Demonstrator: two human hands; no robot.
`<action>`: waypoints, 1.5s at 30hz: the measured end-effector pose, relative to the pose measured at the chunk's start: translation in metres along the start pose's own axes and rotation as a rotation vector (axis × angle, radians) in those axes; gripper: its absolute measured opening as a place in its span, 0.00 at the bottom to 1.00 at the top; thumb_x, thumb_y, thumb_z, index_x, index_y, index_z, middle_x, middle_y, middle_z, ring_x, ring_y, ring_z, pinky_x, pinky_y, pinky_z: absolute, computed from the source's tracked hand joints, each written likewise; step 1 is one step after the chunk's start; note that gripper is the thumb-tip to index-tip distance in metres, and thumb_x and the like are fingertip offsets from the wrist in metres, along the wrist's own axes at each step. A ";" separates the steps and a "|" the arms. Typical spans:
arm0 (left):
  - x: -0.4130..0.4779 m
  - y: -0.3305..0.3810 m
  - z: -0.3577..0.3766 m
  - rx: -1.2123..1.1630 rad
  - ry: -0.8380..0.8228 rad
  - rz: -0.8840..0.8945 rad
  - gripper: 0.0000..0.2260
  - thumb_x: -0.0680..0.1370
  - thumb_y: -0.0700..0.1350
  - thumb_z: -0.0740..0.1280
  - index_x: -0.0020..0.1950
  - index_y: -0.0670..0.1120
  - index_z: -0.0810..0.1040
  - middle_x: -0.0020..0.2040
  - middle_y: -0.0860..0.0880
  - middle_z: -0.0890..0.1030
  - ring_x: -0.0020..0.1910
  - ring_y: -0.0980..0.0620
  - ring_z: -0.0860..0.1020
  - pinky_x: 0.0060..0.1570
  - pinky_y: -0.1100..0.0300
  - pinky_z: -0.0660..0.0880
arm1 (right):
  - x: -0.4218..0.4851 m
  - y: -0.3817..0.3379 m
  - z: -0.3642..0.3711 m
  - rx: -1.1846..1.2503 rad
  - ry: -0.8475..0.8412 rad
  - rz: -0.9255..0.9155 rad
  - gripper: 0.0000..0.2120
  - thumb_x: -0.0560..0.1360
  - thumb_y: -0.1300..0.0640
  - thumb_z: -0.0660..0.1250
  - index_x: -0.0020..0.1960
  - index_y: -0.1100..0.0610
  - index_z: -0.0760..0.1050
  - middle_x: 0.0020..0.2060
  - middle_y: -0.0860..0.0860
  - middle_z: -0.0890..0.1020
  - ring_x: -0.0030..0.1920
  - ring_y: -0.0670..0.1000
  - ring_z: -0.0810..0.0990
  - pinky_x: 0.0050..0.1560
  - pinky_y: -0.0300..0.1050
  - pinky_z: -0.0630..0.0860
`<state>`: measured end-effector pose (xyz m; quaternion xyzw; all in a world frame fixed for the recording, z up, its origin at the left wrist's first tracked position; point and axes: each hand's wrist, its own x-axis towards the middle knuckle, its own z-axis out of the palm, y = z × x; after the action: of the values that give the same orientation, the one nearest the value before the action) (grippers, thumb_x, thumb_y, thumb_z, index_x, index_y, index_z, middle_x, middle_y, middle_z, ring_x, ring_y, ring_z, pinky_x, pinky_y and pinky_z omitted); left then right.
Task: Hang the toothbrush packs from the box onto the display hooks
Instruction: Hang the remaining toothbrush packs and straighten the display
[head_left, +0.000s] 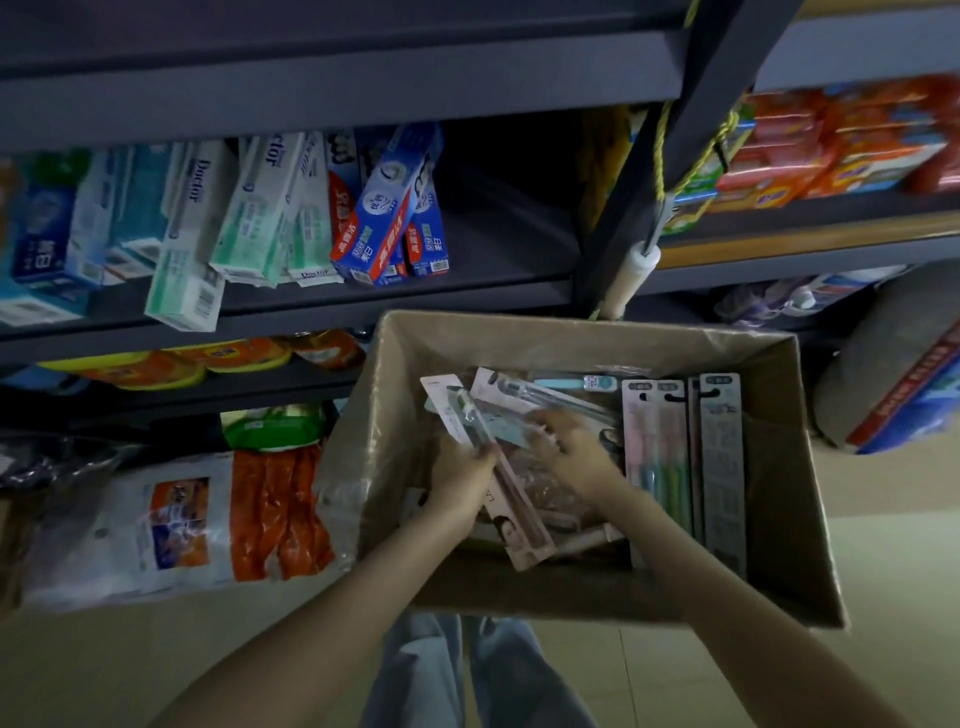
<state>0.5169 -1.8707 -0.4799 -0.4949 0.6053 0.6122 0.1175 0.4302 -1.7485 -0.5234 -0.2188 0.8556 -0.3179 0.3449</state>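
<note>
Inside the cardboard box (571, 330), toward its left side, the left hand (460, 480) is clenched round a long slanted toothbrush pack (454, 410), fingers wrapped about its middle. The right hand (576, 449) reaches over the loose packs (519, 395) at the box's centre; blur hides whether it pinches one, so I cannot tell. More upright packs (719, 457) stand in a row against the box's right wall. No display hooks show beyond the box, only shelves of toothpaste cartons (384, 218). I judge these packs light, thin card under a clear blister: stiff lengthways, yet easy to crease, and glossy enough to slide over one another. They are best held by the card edges near the middle, leaving the hang hole at the top free for a hook
</note>
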 end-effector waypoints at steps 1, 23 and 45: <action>-0.002 0.001 -0.005 0.002 -0.023 0.008 0.07 0.80 0.43 0.64 0.58 0.48 0.75 0.50 0.47 0.81 0.47 0.50 0.81 0.47 0.53 0.79 | 0.011 0.009 -0.003 -0.104 0.113 0.022 0.19 0.79 0.52 0.61 0.68 0.56 0.67 0.65 0.56 0.71 0.64 0.55 0.69 0.62 0.47 0.69; -0.096 0.065 -0.069 -0.025 -0.093 0.375 0.09 0.78 0.45 0.68 0.56 0.52 0.73 0.55 0.44 0.79 0.53 0.48 0.79 0.56 0.51 0.76 | -0.035 -0.085 -0.058 -0.061 0.243 -0.164 0.21 0.66 0.58 0.72 0.49 0.62 0.61 0.48 0.57 0.67 0.50 0.57 0.69 0.46 0.50 0.67; -0.255 0.265 -0.319 -0.010 0.282 1.154 0.10 0.78 0.44 0.68 0.59 0.48 0.76 0.53 0.48 0.82 0.54 0.51 0.80 0.59 0.51 0.76 | -0.118 -0.458 -0.161 0.016 0.736 -0.939 0.33 0.72 0.55 0.73 0.72 0.55 0.62 0.58 0.45 0.66 0.51 0.33 0.64 0.48 0.16 0.60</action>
<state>0.5910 -2.0918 -0.0527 -0.1631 0.7834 0.5084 -0.3182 0.4627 -1.9368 -0.0621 -0.4463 0.7283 -0.4979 -0.1499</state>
